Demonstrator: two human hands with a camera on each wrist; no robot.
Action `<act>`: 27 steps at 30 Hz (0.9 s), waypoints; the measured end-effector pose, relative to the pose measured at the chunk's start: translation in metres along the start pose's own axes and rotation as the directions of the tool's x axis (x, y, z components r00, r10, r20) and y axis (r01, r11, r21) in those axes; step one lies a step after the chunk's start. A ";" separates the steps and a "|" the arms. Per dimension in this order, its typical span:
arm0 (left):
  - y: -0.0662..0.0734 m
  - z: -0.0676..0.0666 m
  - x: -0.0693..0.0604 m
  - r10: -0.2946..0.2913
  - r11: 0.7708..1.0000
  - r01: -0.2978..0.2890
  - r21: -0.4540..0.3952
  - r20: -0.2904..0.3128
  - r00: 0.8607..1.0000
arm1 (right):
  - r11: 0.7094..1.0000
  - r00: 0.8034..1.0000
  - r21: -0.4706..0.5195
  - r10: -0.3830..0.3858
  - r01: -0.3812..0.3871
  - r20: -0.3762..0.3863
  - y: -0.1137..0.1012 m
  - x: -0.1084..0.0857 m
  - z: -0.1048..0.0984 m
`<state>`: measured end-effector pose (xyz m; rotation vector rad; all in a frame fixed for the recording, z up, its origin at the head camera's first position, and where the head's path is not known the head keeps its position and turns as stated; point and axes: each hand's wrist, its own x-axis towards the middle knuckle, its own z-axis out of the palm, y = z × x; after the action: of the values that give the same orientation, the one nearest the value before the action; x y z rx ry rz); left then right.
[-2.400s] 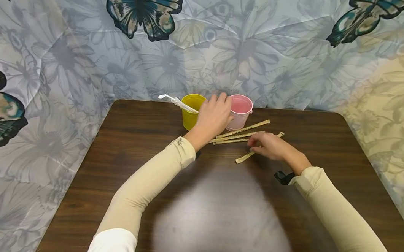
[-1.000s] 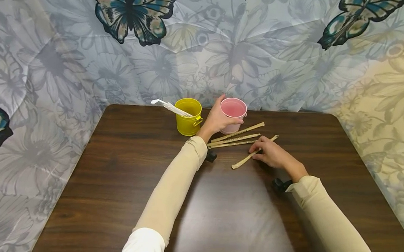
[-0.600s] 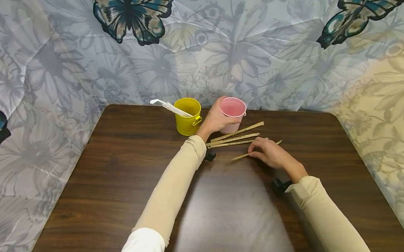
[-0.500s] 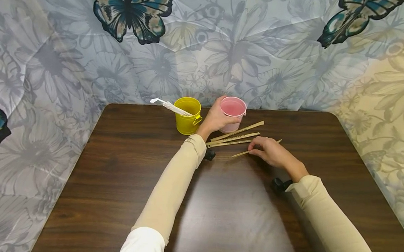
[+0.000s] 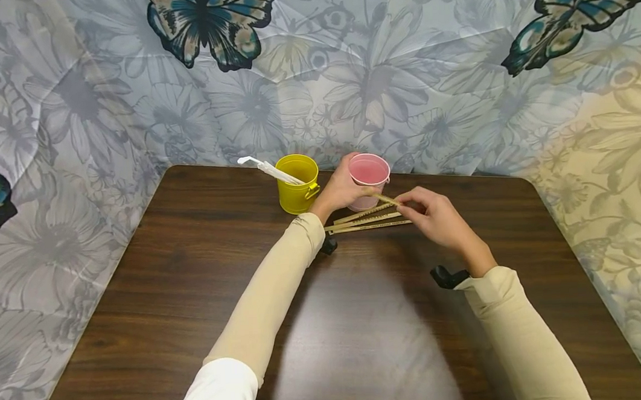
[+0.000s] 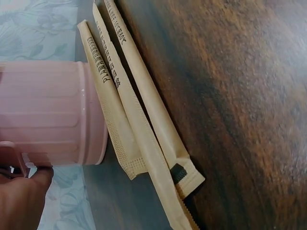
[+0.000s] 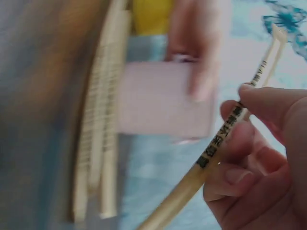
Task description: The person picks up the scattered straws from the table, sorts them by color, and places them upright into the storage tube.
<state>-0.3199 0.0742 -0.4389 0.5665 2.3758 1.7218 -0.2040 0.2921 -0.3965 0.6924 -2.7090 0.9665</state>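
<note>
My left hand [image 5: 343,190] grips a small pink bucket [image 5: 369,168] from its left side, thumb across the front; the bucket stands upright at the back of the table. In my right hand [image 5: 434,215] a slim straw in a brown paper wrapper [image 7: 218,143] is pinched between thumb and fingers, raised off the table and slanting in front of the bucket. In the right wrist view dark printed characters show along the wrapper. Three more brown-wrapped straws [image 6: 136,110] lie close together on the table just in front of the bucket, two of them crossing.
Left of the pink bucket stands a yellow bucket [image 5: 294,195] with white wrapped straws [image 5: 277,171] leaning out over its rim. Behind the dark wooden table [image 5: 192,243] hangs a butterfly-and-flower cloth [image 5: 261,106], close to the back edge.
My right hand has picked the separate straw off the table and moved it up and back toward the pink bucket. Earlier, my left hand moved from above the buckets to grip the pink one.
</note>
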 end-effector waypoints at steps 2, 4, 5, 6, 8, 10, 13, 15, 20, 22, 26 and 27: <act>0.000 -0.001 0.000 -0.001 1.000 0.001 -0.011 0.008 1.000 | 1.000 0.999 0.028 0.008 -0.007 -0.038 -0.010 0.010 -0.007; -0.001 -0.003 -0.001 -0.003 1.000 0.003 -0.026 0.017 1.000 | 0.999 0.997 0.041 -0.006 0.009 -0.079 -0.020 0.021 -0.012; -0.001 -0.004 -0.001 -0.002 0.999 0.003 -0.036 0.021 1.000 | 0.999 0.995 0.046 -0.015 0.019 -0.099 -0.025 0.027 -0.015; -0.001 -0.004 -0.001 -0.004 0.999 0.005 -0.044 0.025 1.000 | 0.998 0.993 0.048 -0.024 0.030 -0.118 -0.030 0.033 -0.017; -0.001 -0.005 -0.001 0.001 0.999 0.001 -0.051 0.028 1.000 | 0.997 0.985 0.048 -0.055 0.064 -0.161 -0.040 0.044 -0.021; -0.001 -0.004 -0.001 0.009 0.999 -0.008 -0.054 0.029 1.000 | 0.995 0.977 0.046 -0.081 0.092 -0.198 -0.048 0.054 -0.023; -0.001 -0.003 0.000 0.019 0.998 -0.017 -0.060 0.033 0.999 | 0.991 0.968 0.067 -0.094 0.113 -0.232 -0.060 0.070 -0.025; 0.000 -0.003 -0.001 0.031 0.997 -0.028 -0.078 0.038 0.999 | 0.989 0.967 0.094 -0.091 0.116 -0.236 -0.067 0.080 -0.025; 0.008 -0.004 -0.002 0.151 0.977 -0.141 -0.162 0.053 0.987 | 0.974 0.967 0.169 -0.110 0.151 -0.230 -0.074 0.102 -0.017; 0.014 -0.006 -0.004 0.221 0.961 -0.206 -0.184 0.063 0.973 | 0.972 0.971 0.177 -0.113 0.152 -0.210 -0.072 0.109 -0.010; 0.023 -0.011 -0.007 0.283 0.949 -0.266 -0.167 0.086 0.955 | 0.984 0.984 0.149 -0.074 0.098 -0.162 -0.064 0.116 0.003; 0.024 -0.012 -0.007 0.281 0.951 -0.265 -0.157 0.090 0.955 | 0.987 0.987 0.141 -0.060 0.081 -0.152 -0.062 0.116 0.006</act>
<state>-0.3122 0.0669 -0.4132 0.9802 2.1573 1.8951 -0.2761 0.2037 -0.3301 0.7075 -2.4880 1.1603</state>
